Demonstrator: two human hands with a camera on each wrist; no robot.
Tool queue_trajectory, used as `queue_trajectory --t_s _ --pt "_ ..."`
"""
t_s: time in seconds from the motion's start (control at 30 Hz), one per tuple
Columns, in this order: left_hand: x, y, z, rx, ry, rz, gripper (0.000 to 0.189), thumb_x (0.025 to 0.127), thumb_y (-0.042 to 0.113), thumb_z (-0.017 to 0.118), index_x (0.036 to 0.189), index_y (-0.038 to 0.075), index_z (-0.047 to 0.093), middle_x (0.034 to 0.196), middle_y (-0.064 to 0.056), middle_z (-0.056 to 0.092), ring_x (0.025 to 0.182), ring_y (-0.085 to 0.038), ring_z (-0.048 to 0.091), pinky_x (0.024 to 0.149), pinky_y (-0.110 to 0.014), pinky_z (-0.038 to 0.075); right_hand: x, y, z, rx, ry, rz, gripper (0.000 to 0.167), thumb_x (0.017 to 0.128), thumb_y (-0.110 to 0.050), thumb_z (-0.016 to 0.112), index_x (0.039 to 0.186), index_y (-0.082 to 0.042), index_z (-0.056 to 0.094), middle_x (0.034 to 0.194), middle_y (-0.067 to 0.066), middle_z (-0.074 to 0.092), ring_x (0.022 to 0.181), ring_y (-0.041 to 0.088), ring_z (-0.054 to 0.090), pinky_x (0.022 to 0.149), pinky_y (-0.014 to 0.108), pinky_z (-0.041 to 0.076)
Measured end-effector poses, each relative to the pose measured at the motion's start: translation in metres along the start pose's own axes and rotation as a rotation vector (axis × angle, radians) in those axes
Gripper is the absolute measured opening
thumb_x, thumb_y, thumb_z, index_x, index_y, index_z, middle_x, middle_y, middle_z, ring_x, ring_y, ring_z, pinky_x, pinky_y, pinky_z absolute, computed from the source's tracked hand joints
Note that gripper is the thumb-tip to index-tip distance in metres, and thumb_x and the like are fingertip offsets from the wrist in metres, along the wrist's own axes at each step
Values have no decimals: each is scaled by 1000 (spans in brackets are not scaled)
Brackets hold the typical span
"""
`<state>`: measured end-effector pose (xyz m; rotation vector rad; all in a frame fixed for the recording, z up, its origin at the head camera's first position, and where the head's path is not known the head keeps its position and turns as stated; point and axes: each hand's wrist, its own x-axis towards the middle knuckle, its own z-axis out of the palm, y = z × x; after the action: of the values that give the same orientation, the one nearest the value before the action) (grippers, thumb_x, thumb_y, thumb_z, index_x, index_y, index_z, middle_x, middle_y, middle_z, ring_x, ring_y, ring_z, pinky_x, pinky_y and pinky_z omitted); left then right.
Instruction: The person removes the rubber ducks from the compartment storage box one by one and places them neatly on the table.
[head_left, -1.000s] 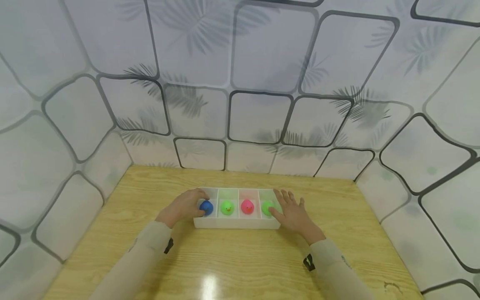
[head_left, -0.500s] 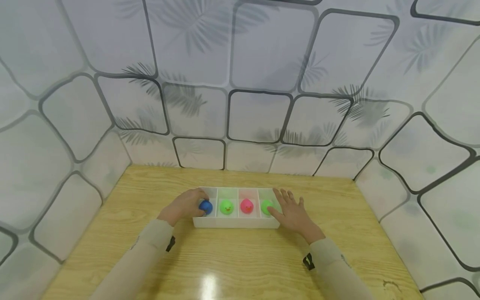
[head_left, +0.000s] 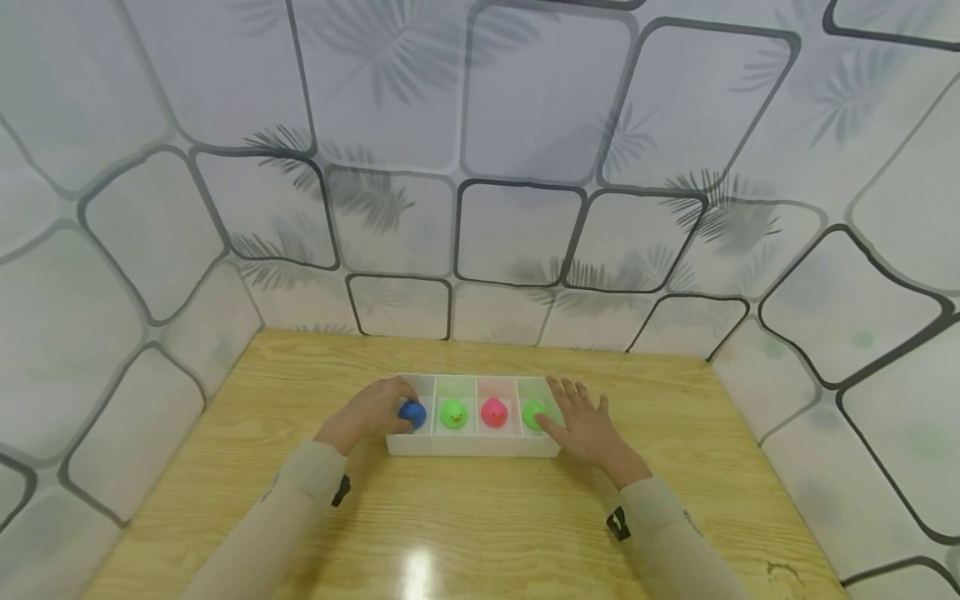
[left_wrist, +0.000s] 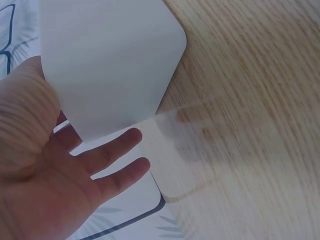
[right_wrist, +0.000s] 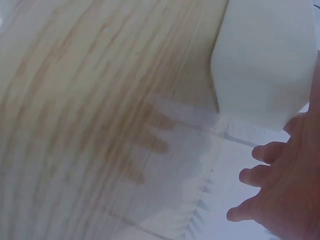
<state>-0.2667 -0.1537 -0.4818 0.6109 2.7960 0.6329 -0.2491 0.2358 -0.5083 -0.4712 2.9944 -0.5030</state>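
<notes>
White tray, plain-fronted, between both hands, coloured duck toys inside

Blue, green and pink toys are seen below centre; grey leaves are shown across pale walls above.

A small booth-like nook, walled on three sides; whether it belongs to a home, an office or a lab cannot be told. At its centre is a counter with yellowish wood grain. A back wall rises behind the counter, with a left wall and a right wall flanking it. All three share a pale print of rounded outlines, with feathery leaves most plainly behind the counter.
</notes>
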Motion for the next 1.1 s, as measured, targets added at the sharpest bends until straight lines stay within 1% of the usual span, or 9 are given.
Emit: queue_trajectory --t_s 0.1,0.23,0.33,0.43,0.57,0.77,1.03,1.1 --pt "0 0 1 -1 8 2 34 91 14 82 122 2 73 136 -17 66 130 -40 61 113 -56 49 0 1 -3 31 -20 4 88 104 -65 47 170 -14 17 172 27 22 158 55 18 117 87 6" --pt "0 0 2 8 19 17 35 91 14 82 122 2 73 135 -17 67 129 -39 62 112 -56 50 -1 5 -8 104 -71 20 95 100 -70 53 171 -18 17 173 26 20 158 56 15 116 88 5" --pt "0 -1 3 15 26 27 34 91 14 82 121 2 73 135 -17 67 129 -39 62 112 -56 50 -1 7 -11 136 -106 21 96 99 -70 55 171 -19 16 173 27 19 158 57 14 115 88 4" --pt "-1 -1 3 19 35 35 34 91 14 82 121 2 73 134 -16 68 128 -39 63 111 -56 51 -1 8 -13 153 -121 16 97 99 -70 56 171 -19 16 173 27 19 158 58 13 116 88 3" --pt "-2 0 3 12 55 41 34 92 14 80 122 2 73 133 -16 69 127 -39 64 110 -56 51 -1 8 -14 170 -128 17 99 98 -69 58 171 -18 15 173 27 19 158 57 13 116 87 3" --pt "-5 0 2 -40 99 52 33 93 15 78 123 2 72 133 -16 71 127 -39 65 111 -56 51 -1 8 -14 186 -128 17 100 97 -68 61 171 -20 14 173 26 20 159 56 14 116 87 3" --pt "-7 0 -3 -78 169 82 36 95 19 73 127 2 71 126 -15 74 120 -37 68 105 -56 54 0 9 -12 152 -116 17 100 97 -70 59 171 -19 15 172 26 23 158 57 17 114 89 5" --pt "-8 -1 -4 -83 192 86 36 96 19 72 127 2 71 127 -16 74 121 -38 68 105 -57 54 0 8 -12 153 -114 18 100 97 -69 59 171 -18 16 172 26 24 157 57 17 114 89 4"
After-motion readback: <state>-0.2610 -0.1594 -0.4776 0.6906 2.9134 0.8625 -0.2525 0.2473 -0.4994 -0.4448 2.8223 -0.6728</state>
